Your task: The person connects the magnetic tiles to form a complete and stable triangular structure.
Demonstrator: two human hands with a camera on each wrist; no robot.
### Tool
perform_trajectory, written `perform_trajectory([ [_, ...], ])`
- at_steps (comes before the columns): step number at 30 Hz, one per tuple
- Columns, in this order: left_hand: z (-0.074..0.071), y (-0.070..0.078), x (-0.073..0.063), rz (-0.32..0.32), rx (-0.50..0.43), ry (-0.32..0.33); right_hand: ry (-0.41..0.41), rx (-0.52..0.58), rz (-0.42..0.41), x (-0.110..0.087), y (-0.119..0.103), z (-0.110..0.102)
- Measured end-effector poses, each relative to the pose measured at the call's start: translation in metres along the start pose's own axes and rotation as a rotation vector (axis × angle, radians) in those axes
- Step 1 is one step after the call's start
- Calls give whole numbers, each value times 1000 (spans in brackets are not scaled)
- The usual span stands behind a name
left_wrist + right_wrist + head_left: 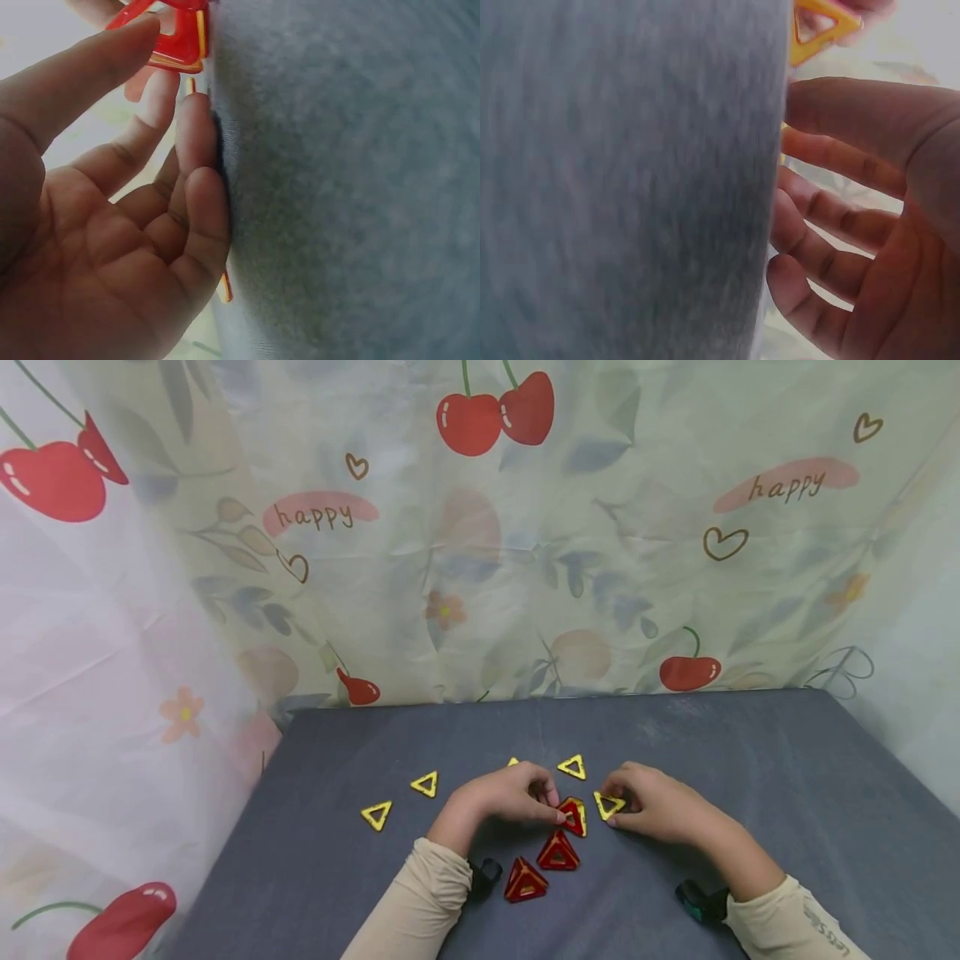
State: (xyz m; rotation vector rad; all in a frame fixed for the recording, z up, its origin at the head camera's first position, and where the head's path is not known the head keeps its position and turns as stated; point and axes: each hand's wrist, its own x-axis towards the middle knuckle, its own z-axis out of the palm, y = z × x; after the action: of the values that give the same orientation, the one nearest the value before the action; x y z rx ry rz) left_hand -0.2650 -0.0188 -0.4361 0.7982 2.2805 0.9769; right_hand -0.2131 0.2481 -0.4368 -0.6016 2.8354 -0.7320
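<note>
My left hand [512, 793] pinches a small piece made of red and yellow triangle frames [574, 817] between thumb and forefinger. In the left wrist view this piece [180, 41] stands near the fingertips, its red face toward the camera and a yellow edge at its side. Opposite it, my right hand [660, 802] holds a flat yellow triangle frame [609, 805] by its edge at the tabletop, thumb on the near side. Two red triangular pyramids, one [558, 850] just below the left hand's piece and another [526, 880] nearer me, stand on the table.
Yellow triangle frames lie on the grey tabletop [300, 860]: two at the left, one [377, 815] and another [424, 783], one [573, 767] behind the hands, and one [513, 762] partly hidden by the left hand. A printed curtain [405, 635] hangs along the table's back edge.
</note>
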Motion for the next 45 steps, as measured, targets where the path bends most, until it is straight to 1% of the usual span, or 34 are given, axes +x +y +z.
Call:
perform_trajectory([
  [6, 1, 1, -1, -43, -12, -2, -53, 93, -84, 3, -3, 3],
  [8, 1, 1, -2, -48, -13, -9, -69, 119, -102, 4, -2, 4],
  [11, 2, 0, -2, -44, -9, -17, -66, 127, -117, 4, -1, 4],
  [19, 4, -2, -1, -30, -4, -9, -12, 66, -82, 1, -4, 6],
  [27, 3, -3, -3, -30, -11, -11, -3, 29, -69, 2, -7, 9],
  [31, 3, -4, -4, -36, -19, -12, -4, 30, -66, 3, -7, 10],
  [36, 3, -5, -3, -37, -16, -15, -7, 47, -88, 3, -7, 9],
  [41, 2, -6, -1, -18, -15, -23, 2, 62, -101, 1, -8, 4],
  [45, 1, -7, 0, -6, -32, -30, 19, 70, -117, 2, -11, 4],
])
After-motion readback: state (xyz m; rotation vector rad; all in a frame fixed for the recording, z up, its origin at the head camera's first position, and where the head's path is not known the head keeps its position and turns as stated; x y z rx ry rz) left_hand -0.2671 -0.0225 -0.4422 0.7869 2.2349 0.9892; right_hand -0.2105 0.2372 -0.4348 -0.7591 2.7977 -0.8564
